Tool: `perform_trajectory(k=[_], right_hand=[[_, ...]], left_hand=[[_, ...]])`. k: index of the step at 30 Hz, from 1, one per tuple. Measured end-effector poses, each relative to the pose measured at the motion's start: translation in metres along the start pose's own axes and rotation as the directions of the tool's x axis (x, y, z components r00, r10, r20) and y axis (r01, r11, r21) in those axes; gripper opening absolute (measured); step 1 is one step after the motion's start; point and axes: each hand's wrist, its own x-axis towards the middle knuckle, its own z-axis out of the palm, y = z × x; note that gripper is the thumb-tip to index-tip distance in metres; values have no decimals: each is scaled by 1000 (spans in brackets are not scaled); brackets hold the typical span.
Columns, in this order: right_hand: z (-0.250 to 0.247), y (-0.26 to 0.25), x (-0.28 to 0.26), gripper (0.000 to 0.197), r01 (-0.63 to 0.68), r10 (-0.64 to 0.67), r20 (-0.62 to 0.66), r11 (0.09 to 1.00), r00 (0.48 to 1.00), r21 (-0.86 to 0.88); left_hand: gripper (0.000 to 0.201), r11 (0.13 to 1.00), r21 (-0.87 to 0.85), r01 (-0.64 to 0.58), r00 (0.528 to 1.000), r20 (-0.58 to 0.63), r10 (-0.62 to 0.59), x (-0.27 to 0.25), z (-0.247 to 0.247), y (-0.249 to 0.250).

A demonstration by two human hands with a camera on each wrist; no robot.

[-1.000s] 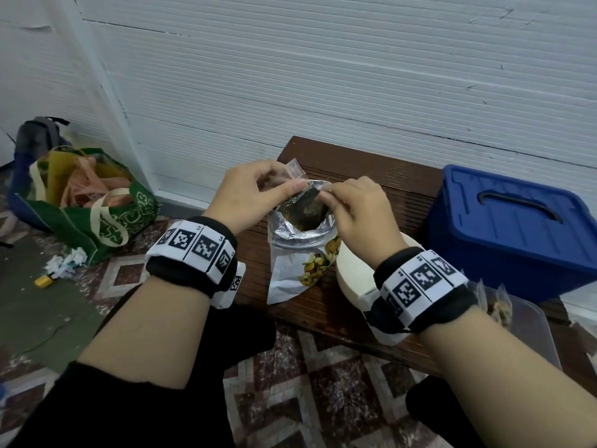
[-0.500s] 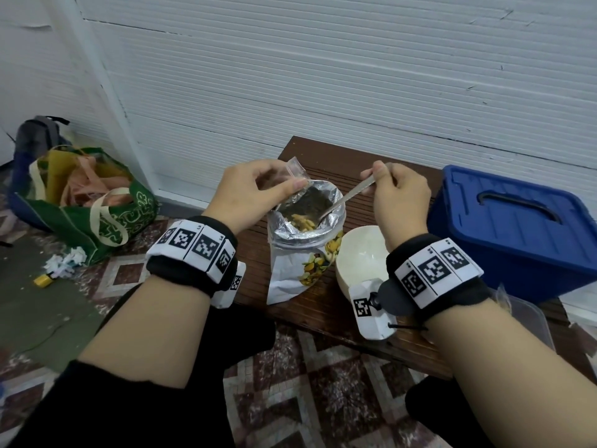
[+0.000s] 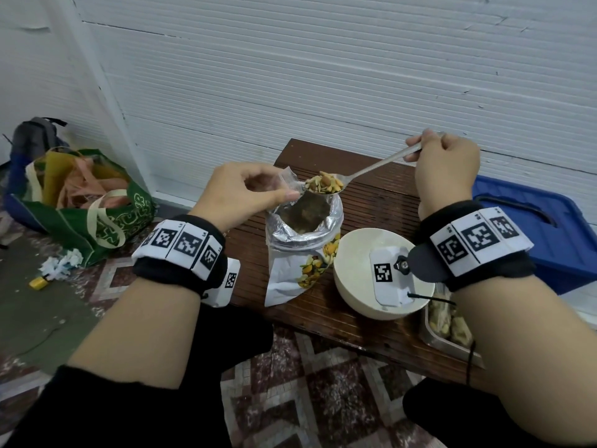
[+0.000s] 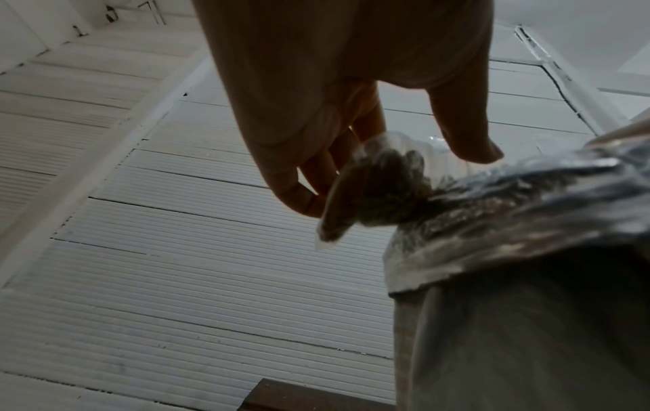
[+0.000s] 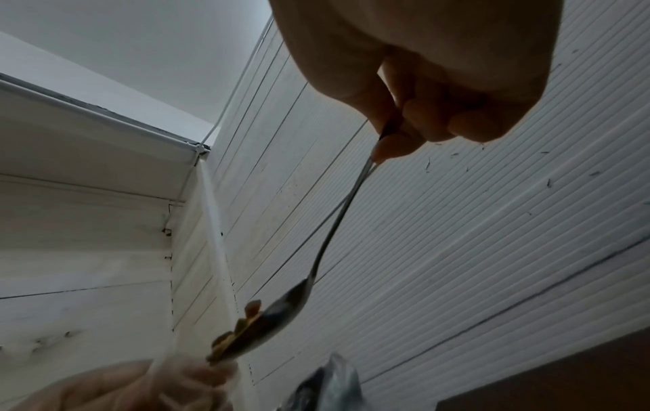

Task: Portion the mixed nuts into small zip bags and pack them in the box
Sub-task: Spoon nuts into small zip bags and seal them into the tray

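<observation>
The foil nut pouch [image 3: 300, 250] stands open on the wooden bench [image 3: 371, 202]. My left hand [image 3: 258, 192] pinches a small clear zip bag [image 3: 289, 181] at the pouch's rim; the left wrist view shows the zip bag [image 4: 369, 189] between thumb and fingers. My right hand [image 3: 442, 163] grips the handle of a metal spoon [image 3: 371, 166], whose bowl carries a heap of mixed nuts [image 3: 324, 183] just above the pouch mouth, beside the zip bag. Seen from the right wrist, the spoon [image 5: 337, 230] slants down toward the bag. A clear box [image 3: 449, 321] with filled bags sits at the right.
A cream bowl [image 3: 355, 250] stands right of the pouch, partly behind my right wrist. A blue lidded bin [image 3: 546, 227] sits at the far right. A green tote bag [image 3: 80, 202] and a backpack [image 3: 32, 137] lie on the floor at the left. A white wall runs behind the bench.
My right hand has lifted the spoon out of the pouch, loaded with nuts, and risen to the right. The left hand has kept its hold on the zip bag.
</observation>
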Motion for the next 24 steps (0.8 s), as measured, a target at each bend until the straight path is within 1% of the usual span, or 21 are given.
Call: perform_trajectory(k=[2, 3, 7, 10, 13, 15, 17, 19, 21, 24], right_hand=[[1, -5, 2, 33, 14, -14, 4, 1000, 1000, 4], [3, -7, 1, 33, 24, -24, 9, 1000, 1000, 10], [13, -15, -9, 33, 72, -71, 60, 997, 996, -4], [19, -20, -21, 31, 149, -148, 111, 989, 983, -6], [24, -26, -35, 28, 266, -268, 167, 963, 949, 32], [26, -28, -42, 25, 358, -367, 197, 930, 909, 81], [25, -30, -45, 24, 425, -447, 210, 894, 869, 145], [23, -32, -46, 22, 476, -507, 188, 859, 841, 188], [19, -32, -44, 22, 508, -540, 137, 835, 830, 214], [12, -30, -38, 22, 503, -521, 6, 826, 853, 256]], left_hand=[[32, 1000, -17, 4, 1000, -20, -4, 0, 3, 1], [31, 1000, -19, -3, 1000, -25, 2, 0, 5, 2], [36, 999, 8, -47, 999, -8, 47, 0, 10, 5], [38, 998, 43, -56, 998, -34, 57, 2, 14, 3], [37, 998, 28, -49, 995, -86, 51, 3, 18, 2], [36, 999, 4, -47, 994, -101, 47, 3, 19, 2], [42, 999, 0, -44, 993, -106, 44, 3, 20, 2], [48, 999, 1, -42, 993, -112, 42, 4, 19, 1], [49, 1000, 2, -28, 993, -119, 28, 5, 17, -1], [41, 1000, 2, 3, 992, -128, -3, 4, 15, -1]])
